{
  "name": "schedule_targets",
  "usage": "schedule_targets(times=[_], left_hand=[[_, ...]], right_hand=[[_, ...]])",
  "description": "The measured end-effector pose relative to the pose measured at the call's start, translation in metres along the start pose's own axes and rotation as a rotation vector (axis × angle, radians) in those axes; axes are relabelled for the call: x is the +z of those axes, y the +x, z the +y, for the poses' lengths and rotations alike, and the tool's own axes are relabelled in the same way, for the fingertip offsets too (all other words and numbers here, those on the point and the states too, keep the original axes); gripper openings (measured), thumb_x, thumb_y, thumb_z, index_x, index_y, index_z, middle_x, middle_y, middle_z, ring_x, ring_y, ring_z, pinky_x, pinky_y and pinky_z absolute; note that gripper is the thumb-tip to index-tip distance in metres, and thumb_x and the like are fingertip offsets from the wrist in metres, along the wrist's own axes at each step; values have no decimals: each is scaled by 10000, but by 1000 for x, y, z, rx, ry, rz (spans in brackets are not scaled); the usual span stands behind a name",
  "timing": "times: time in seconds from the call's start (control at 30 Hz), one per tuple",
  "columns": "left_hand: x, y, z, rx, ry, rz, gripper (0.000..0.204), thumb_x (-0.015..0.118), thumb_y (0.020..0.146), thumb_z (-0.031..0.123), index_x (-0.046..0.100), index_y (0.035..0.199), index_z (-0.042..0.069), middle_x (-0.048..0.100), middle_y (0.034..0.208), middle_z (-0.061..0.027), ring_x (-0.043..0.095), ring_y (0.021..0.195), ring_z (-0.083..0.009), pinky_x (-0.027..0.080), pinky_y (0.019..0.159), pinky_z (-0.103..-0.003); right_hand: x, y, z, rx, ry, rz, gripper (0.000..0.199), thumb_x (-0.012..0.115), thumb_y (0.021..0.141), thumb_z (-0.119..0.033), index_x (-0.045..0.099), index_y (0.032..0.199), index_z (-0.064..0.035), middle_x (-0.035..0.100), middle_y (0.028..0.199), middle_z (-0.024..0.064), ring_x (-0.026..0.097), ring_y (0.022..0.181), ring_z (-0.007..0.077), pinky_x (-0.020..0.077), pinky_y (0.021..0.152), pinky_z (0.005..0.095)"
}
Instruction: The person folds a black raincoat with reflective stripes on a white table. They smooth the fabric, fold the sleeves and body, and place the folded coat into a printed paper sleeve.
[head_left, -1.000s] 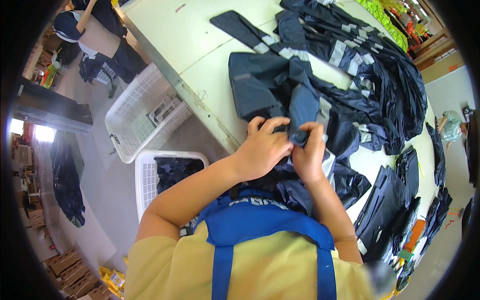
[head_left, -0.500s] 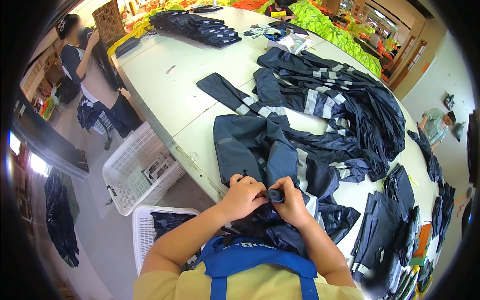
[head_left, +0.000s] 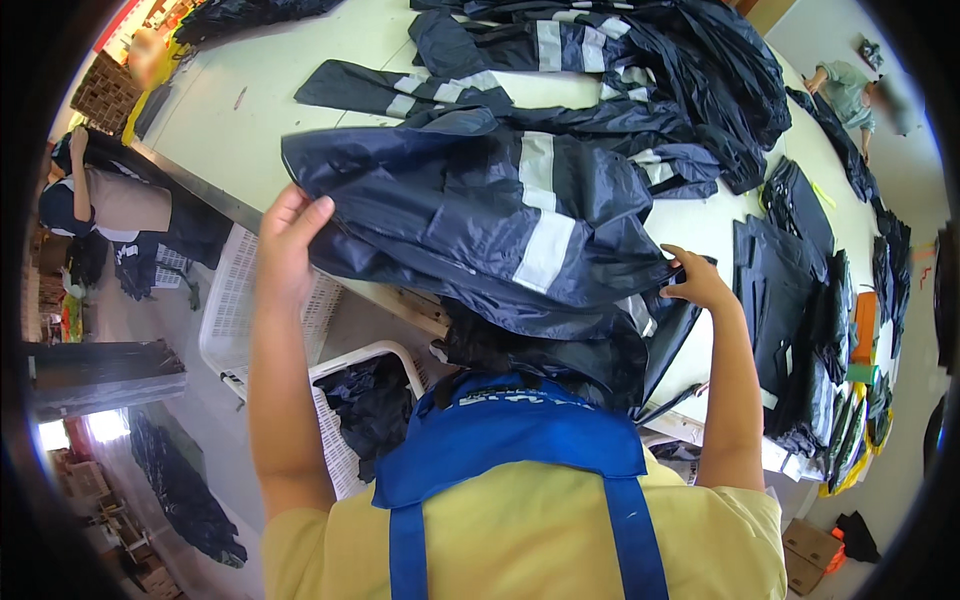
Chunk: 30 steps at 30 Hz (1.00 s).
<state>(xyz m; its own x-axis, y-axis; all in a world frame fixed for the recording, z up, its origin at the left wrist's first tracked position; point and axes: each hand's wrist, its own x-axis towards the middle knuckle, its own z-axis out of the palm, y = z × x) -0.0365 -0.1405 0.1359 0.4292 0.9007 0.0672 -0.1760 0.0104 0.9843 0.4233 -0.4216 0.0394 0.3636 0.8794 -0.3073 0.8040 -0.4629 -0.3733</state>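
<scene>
Left hand (head_left: 288, 230) pinches the left edge of a dark garment (head_left: 430, 215), right hand (head_left: 698, 280) grasping its right end; the garment spans the table's (head_left: 290, 65) near edge, folded dark garments (head_left: 770, 300) lying right, white basket (head_left: 225, 315) left

Dark garments (head_left: 725, 90) on white table (head_left: 215, 125)

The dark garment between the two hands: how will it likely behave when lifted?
The dark garment is probably floppy: it bends and creases between the left hand and the right hand. Its shiny surface may be slippery. It is likely light for its size, as the cloth looks thin.
</scene>
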Motion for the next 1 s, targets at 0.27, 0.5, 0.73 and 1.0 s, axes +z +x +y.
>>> schedule_targets(times=[0.27, 0.5, 0.73, 1.0], left_hand=[[4, 31, 18, 123, 395, -68, 142, 650, 869, 124, 592, 944, 18, 587, 828, 12, 526, 771, -69, 431, 719, -224], [67, 18, 27, 173, 769, -289, 124, 661, 854, 92, 585, 871, -5, 577, 733, 12, 487, 682, -50, 415, 633, -217], [91, 12, 27, 378, 860, -299, 149, 669, 833, 104, 568, 853, -3, 541, 649, -21, 477, 615, -72, 406, 570, -245], [44, 96, 66, 232, 165, -175, 46, 607, 895, 97, 603, 912, 54, 648, 878, -11, 604, 777, -95, 480, 745, -255]], right_hand=[[-8, 4, -66, -75, 119, 905, 95, 567, 850, -46, 649, 897, -37, 615, 807, 101, 603, 681, 229, 492, 643, 347], [4, 7, -304, -356, 909, 19, 265, 612, 916, -249, 677, 954, 4, 653, 735, 113, 625, 623, 141, 493, 602, 266], [5, 10, -304, -323, 939, 161, 195, 660, 852, -200, 652, 870, -6, 632, 679, 111, 630, 610, 205, 479, 588, 314], [6, -22, -146, -60, 797, -65, 140, 605, 837, -135, 630, 824, 3, 571, 746, 37, 530, 736, 131, 436, 725, 278]])
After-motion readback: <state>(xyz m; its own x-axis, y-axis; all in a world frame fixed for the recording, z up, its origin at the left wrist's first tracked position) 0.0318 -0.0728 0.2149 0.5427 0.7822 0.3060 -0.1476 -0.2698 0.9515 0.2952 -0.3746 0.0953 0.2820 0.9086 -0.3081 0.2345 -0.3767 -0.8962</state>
